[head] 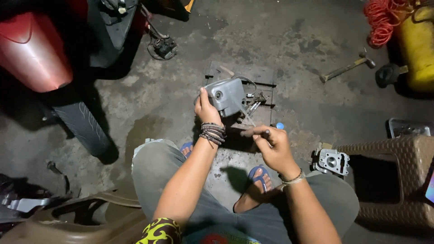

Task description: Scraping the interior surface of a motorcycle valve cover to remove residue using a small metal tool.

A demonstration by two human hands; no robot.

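Grey metal engine cover (pixel 227 96) gripped by left hand (pixel 205 110); right hand (pixel 272 145) curled round blue-tipped tool (pixel 279 126).

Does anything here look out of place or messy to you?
A hammer lies loose on the stained concrete floor, and a metal engine part sits beside the woven stool. The left hand steadies a grey metal casing on a wooden block.

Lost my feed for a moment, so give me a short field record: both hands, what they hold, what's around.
left hand: grip on grey engine cover, held upright over wooden block
right hand: pinches blue-handled tool
near right: cylinder head on floor, by brown stool
far right: hammer, yellow tank
far left: red scooter
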